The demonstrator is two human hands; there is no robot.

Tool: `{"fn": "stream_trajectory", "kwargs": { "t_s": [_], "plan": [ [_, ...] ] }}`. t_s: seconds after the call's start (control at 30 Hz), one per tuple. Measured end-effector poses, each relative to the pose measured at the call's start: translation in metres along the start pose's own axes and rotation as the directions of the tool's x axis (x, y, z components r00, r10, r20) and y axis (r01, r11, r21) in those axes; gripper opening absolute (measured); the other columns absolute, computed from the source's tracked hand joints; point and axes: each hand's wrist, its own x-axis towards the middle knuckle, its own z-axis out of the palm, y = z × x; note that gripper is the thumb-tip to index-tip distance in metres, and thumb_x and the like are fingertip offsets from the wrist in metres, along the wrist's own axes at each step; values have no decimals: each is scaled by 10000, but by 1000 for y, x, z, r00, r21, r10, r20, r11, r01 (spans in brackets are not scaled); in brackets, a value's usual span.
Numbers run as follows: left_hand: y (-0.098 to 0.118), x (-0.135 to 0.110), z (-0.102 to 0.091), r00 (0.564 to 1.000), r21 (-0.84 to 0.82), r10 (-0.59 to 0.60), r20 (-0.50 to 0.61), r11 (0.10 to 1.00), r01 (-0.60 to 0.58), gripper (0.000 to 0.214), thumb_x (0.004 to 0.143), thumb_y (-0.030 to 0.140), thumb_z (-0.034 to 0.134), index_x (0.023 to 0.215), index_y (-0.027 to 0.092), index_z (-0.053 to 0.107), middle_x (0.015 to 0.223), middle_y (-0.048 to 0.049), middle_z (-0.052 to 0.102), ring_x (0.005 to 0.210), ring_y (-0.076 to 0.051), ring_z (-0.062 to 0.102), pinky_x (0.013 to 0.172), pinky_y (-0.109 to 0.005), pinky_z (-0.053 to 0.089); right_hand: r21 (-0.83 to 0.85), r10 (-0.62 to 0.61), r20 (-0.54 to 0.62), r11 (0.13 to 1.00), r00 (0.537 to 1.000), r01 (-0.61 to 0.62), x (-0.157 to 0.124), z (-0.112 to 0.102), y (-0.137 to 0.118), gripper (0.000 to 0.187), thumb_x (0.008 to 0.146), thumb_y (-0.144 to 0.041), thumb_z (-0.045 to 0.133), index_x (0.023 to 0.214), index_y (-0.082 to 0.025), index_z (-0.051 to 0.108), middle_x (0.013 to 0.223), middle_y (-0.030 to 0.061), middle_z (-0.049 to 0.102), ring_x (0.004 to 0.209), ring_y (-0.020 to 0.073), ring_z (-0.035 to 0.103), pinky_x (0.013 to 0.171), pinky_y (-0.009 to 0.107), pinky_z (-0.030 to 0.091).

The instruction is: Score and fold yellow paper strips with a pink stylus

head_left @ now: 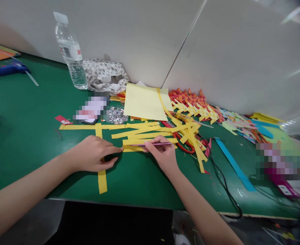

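My right hand (162, 153) is closed around a slim purple pen-like tool (162, 144), held almost level over the yellow paper strips (150, 140). Its exact kind I cannot make out. The tool's thin tip points left along one strip. My left hand (96, 154) has its index finger stretched out, touching the left end of that strip, with the thumb apart below. Under the left hand a separate yellow strip (102, 182) runs toward the table's front edge. Several more strips lie loosely above and to the right of my hands.
Red-handled scissors (187, 149) lie partly under strips. Behind are a pale yellow sheet (144, 102), a water bottle (72, 56), a phone (92, 107) and a bag of small beads (116, 115). A blue glue gun (8, 69) rests far left; a black cable (223, 180) crosses the right.
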Motion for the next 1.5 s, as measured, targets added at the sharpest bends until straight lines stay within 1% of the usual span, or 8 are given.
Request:
{"fn": "stream_trajectory", "kwargs": {
  "t_s": [0.13, 0.3, 0.6, 0.87, 1.17, 1.33, 1.4, 1.5],
  "plan": [
    [0, 0, 0, 1000, 10, 2, -7, 1000, -2, 282, 850, 298, 476, 1036, 217, 673, 641, 11, 677, 500, -129, 580, 466, -267, 308, -2, 24, 87, 1000, 996, -24, 0, 1, -2, 175, 734, -359, 715, 703, -219, 616, 632, 0, 689, 619, 178, 684, 613, 306, 560],
    [0, 1, 0, 1000, 6, 2, -4, 1000, -2, 279, 846, 305, 480, 1021, 218, 679, 641, 14, 674, 499, -130, 581, 459, -270, 315, 10, 41, 118, 999, 992, -43, 0, 2, 0, 157, 735, -351, 717, 710, -223, 630, 645, -9, 688, 629, 168, 685, 626, 300, 562],
    [1, 1, 1, 1000, 13, 2, -6, 1000, -1, 284, 847, 309, 474, 1025, 222, 679, 658, 10, 683, 505, -129, 587, 459, -265, 341, 4, 39, 118, 999, 992, -40, 0, 2, 0, 171, 736, -367, 711, 711, -218, 630, 662, -1, 687, 639, 169, 683, 636, 303, 559],
    [1, 1, -1, 1000, 14, -7, 0, 1000, 7, 289, 848, 301, 470, 1027, 217, 680, 649, 0, 681, 506, -127, 583, 464, -247, 352, -11, 18, 68, 1000, 998, -18, -1, 1, -1, 173, 747, -349, 700, 688, -216, 605, 625, -7, 669, 613, 174, 675, 601, 302, 555],
    [2, 0, -1, 1000, 17, -9, 15, 1000, 9, 293, 848, 300, 470, 1038, 212, 676, 636, -6, 680, 499, -132, 583, 466, -249, 351, -47, -30, -12, 998, 999, 29, -2, -2, 0, 169, 750, -336, 692, 675, -220, 593, 609, -7, 653, 594, 180, 668, 571, 306, 550],
    [1, 0, 0, 1000, 5, -15, 17, 1000, 15, 302, 849, 311, 470, 1049, 212, 673, 647, -11, 684, 514, -143, 594, 467, -253, 362, -25, -39, -83, 999, 996, 37, -2, -7, 2, 186, 749, -325, 697, 650, -226, 574, 570, -11, 640, 542, 185, 656, 534, 312, 542],
    [1, 0, 0, 1000, 3, -11, 14, 1000, 11, 299, 847, 305, 473, 1046, 208, 675, 660, -14, 689, 517, -141, 596, 468, -251, 364, -15, -44, -76, 999, 996, 43, -2, -6, 1, 181, 747, -329, 700, 656, -227, 582, 588, -6, 649, 543, 183, 658, 550, 318, 549],
    [1, 1, -1, 1000, -2, -8, 6, 1000, 8, 293, 844, 297, 474, 1036, 207, 677, 660, -14, 689, 511, -137, 594, 464, -250, 362, 0, -25, 6, 1000, 1000, 25, -2, -3, -1, 169, 742, -352, 705, 687, -228, 604, 632, 2, 674, 587, 185, 673, 598, 327, 564]
  ]
}}
